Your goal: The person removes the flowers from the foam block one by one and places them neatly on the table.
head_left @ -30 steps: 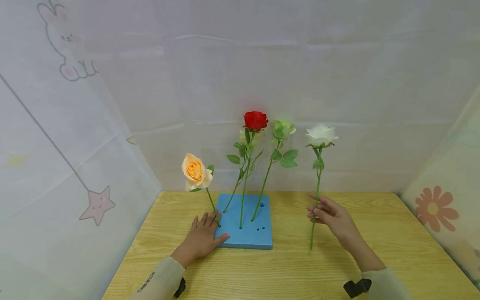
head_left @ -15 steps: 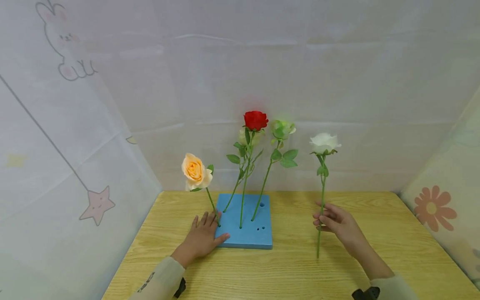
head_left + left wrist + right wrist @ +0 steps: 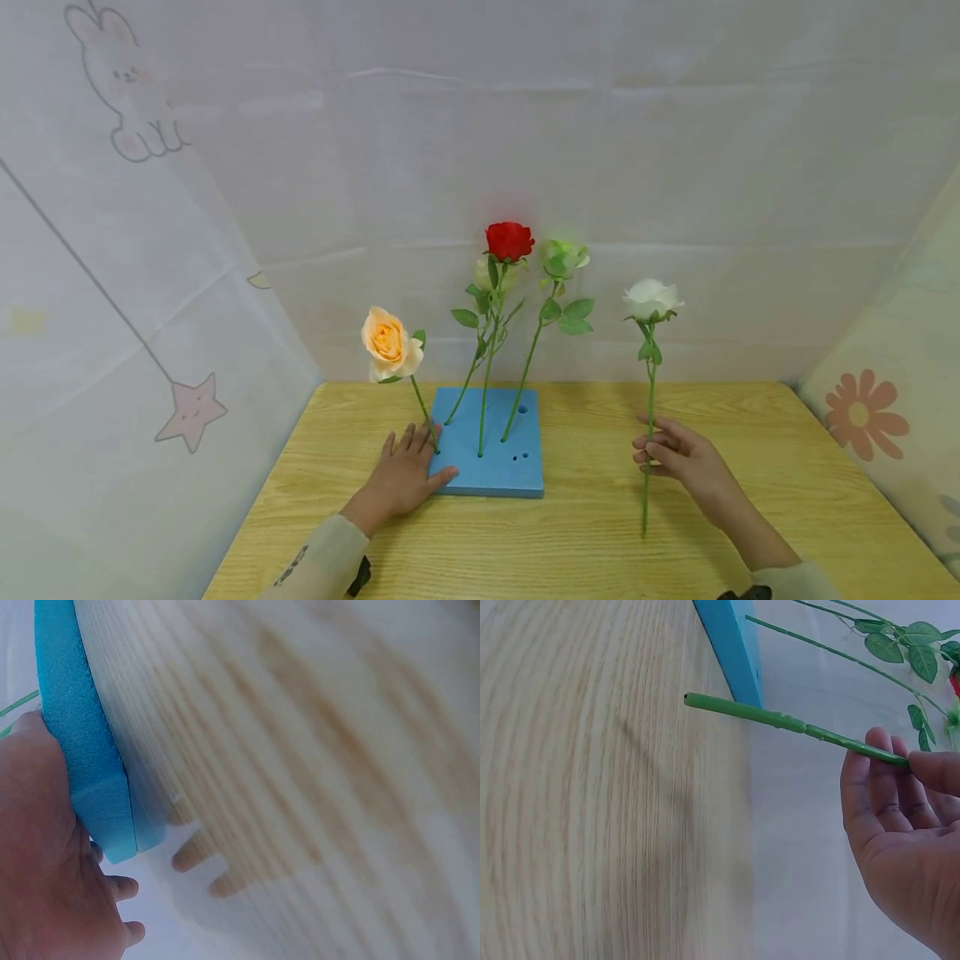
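My right hand (image 3: 686, 458) pinches a white artificial rose (image 3: 651, 300) by its green stem, to the right of a blue foam block (image 3: 491, 479). The rose is held nearly upright. In the right wrist view the cut end of the stem (image 3: 757, 714) hangs free above the table, clear of the block. My left hand (image 3: 401, 479) rests with spread fingers on the block's left edge, thumb on top. Close to those fingers a peach rose (image 3: 390, 346) stands in the block, leaning left. A red rose (image 3: 510, 242), a green rose (image 3: 562, 258) and a pale rose behind the red one also stand in it.
Several small holes (image 3: 522, 409) show on the block's right side. The wood-grain table (image 3: 585, 542) ends at a pale cloth backdrop (image 3: 420, 167), with printed cloth at both sides.
My right hand has moved the white rose to the right and a little lower and nearer. The left hand stays on the block, and the other roses stand as before.
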A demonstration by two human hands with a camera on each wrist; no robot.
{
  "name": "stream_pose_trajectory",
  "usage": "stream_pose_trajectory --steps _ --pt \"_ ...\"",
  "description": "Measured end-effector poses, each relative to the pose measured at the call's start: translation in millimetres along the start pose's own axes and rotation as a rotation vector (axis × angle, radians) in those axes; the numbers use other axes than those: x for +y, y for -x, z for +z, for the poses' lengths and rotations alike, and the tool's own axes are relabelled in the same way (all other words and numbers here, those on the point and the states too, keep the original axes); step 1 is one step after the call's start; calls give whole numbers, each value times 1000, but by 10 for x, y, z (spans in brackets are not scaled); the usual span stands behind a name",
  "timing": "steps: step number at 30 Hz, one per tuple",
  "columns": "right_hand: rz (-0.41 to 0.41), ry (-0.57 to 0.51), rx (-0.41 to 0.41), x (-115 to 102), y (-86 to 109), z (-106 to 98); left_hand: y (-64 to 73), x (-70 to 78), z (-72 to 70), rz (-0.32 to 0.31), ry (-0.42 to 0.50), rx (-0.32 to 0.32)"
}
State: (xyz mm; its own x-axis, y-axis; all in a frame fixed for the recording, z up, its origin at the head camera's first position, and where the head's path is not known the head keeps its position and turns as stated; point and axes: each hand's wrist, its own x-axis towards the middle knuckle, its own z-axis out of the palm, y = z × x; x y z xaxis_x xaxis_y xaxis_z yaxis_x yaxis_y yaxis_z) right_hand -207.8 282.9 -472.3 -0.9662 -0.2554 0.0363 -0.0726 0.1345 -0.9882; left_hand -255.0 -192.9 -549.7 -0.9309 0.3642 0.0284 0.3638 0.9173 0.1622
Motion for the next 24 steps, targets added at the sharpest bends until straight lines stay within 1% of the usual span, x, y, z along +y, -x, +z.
stream_pose_trajectory --steps 3,6,10,12,17,20,24 --pt "7 4 -4 0 17 -6 3 4 2 -10 -26 -10" --pt "5 3 -9 0 31 -10 15 24 -23 -10 0 -6" --pt "16 -6 -20 15 43 -19 36 51 -62 -15 11 -5" --pt "22 -5 -25 23 54 -24 38 40 -48 -16 -3 -6" --pt "59 0 -19 21 97 -35 30 30 -39 -3 8 -3" --pt "86 -2 -14 29 110 -50 31 47 -62 -9 -5 -16" --pt "91 21 -19 52 112 -81 27 51 -69 -14 -20 -18"
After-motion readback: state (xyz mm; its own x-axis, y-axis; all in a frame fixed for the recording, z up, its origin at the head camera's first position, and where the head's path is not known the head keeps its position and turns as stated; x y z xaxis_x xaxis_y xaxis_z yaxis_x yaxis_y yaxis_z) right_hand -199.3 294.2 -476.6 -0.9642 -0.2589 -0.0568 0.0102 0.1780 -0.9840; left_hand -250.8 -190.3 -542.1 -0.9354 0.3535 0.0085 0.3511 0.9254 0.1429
